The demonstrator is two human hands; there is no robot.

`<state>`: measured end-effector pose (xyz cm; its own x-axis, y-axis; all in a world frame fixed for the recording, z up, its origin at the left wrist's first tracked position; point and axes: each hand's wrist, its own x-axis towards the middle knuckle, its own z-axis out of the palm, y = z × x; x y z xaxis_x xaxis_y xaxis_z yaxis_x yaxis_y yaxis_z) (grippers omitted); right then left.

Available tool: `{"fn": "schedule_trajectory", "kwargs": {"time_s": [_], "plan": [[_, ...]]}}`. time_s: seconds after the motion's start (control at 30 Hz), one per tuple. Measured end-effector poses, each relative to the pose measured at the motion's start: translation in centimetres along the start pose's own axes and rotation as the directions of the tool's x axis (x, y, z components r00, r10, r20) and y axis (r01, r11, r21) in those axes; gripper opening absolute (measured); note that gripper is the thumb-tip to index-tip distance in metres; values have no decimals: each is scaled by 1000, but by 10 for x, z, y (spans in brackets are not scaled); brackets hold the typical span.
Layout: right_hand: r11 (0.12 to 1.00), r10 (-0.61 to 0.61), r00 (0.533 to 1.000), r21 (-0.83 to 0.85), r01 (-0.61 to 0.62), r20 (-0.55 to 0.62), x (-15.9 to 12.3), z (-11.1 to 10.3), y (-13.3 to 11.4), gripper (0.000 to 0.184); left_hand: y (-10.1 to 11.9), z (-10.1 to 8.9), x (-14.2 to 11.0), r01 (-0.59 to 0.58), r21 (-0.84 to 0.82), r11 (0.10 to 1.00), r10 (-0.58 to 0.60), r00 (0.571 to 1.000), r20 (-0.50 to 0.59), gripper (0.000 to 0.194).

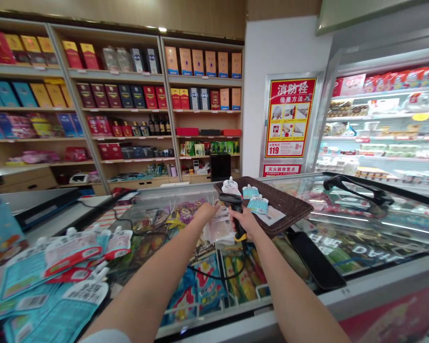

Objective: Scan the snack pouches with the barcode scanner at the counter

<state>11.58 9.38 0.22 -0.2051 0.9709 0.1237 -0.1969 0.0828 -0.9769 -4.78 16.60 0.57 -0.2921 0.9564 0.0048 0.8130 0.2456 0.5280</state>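
Handling the scanner [230, 198] seems the step: the right hand [246, 223] grips it above the freezer [375, 287], beside the basket [296, 209] of pouches [258, 205]; the left hand's [207, 212] hold is unclear; aiming probably comes next.

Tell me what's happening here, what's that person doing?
A person is holding a black-and-yellow scanner in the right hand, above a glass-topped freezer. The left hand is close to the front of the scanner; I can't tell whether it holds anything. Just past the hands, a brown woven basket has a few blue or white pouches in it. A bigger heap of pouches lies at the left.
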Motion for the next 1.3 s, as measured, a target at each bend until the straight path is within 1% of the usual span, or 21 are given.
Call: {"fn": "schedule_trajectory", "kwargs": {"time_s": [0.07, 0.13, 0.27, 0.3, 0.37, 0.4, 0.47, 0.5, 0.53, 0.6, 0.63, 0.7, 0.77, 0.83, 0.9, 0.97, 1.03, 1.1, 1.17, 1.2, 1.3], "plan": [[1000, -2, 1000, 11, 2, -2, 1, 1, 1, 37, 1, 0, 5, 29, 44, 999, -29, 1000, 12, 49], [1000, 5, 1000, 12, -5, 5, 1, 1, 2, 39, 1, 2, 6, 34, 58, 998, -36, 999, 36, 50], [999, 32, 999, 9, -32, 18, -1, 2, 2, 42, 4, 6, 3, 33, -6, 999, -33, 999, 41, 38], [999, 36, 999, 12, -36, 17, -1, 2, 2, 41, 4, 6, 2, 45, -29, 999, -45, 999, 19, 35], [999, 39, 999, 13, -39, 11, -1, 2, 3, 40, 3, 6, 0, 75, -96, 993, -81, 994, -70, 28], [999, 39, 999, 10, -39, 10, -1, 2, 3, 39, 1, 5, 0, 76, -149, 986, -96, 987, -130, 25], [999, 37, 999, 8, -37, 6, 0, 2, 3, 37, -5, 3, 1, 36, -306, 951, -116, 962, -246, 21], [999, 36, 999, 10, -36, 4, 0, 2, 4, 37, -10, 2, 2, 7, -412, 911, -134, 951, -280, 20], [999, 36, 999, 17, -36, 0, 0, 2, 4, 37, -15, 0, 2, -17, -527, 850, -162, 943, -291, 19], [998, 42, 999, 36, -42, -7, -2, 1, 3, 39, -29, -5, 1, -36, -733, 679, -232, 937, -261, 18], [998, 49, 999, 43, -49, -6, -3, 1, 2, 39, -38, -8, -1, -44, -806, 590, -254, 938, -237, 17], [997, 61, 998, 52, -61, 4, -5, 3, 0, 40, -57, -14, -7, -71, -883, 465, -265, 940, -215, 13], [996, 65, 998, 58, -65, 9, -5, 10, -2, 37, -77, -19, -14, -101, -906, 410, -262, 939, -223, 10], [995, 85, 996, 51, -86, 18, -2, 23, -5, 32, -92, -23, -20, -115, -911, 396, -273, 933, -237, 9], [991, 128, 990, 25, -130, 55, 2, 40, -5, 30, -102, -24, -22, -105, -913, 394, -299, 925, -235, 9], [988, 155, 984, 3, -156, 92, 4, 56, -2, 31, -107, -24, -21, -95, -918, 384, -307, 925, -224, 10], [988, 152, 983, -6, -153, 103, 3, 65, 4, 32, -109, -22, -18, -107, -924, 367, -296, 928, -225, 11], [990, 142, 981, -24, -140, 132, 0, 66, 10, 34, -111, -21, -14, -126, -927, 353, -277, 932, -232, 12], [988, 151, 969, -62, -142, 193, -6, 62, 13, 35, -111, -19, -11, -131, -929, 346, -265, 936, -231, 14], [983, 168, 965, -103, -150, 203, -8, 59, 12, 36, -111, -18, -11, -133, -929, 346, -257, 939, -230, 14], [981, 161, 973, -138, -139, 165, -13, 51, 5, 31, -109, -16, -10, -154, -916, 370, -212, 946, -244, 14]]}}
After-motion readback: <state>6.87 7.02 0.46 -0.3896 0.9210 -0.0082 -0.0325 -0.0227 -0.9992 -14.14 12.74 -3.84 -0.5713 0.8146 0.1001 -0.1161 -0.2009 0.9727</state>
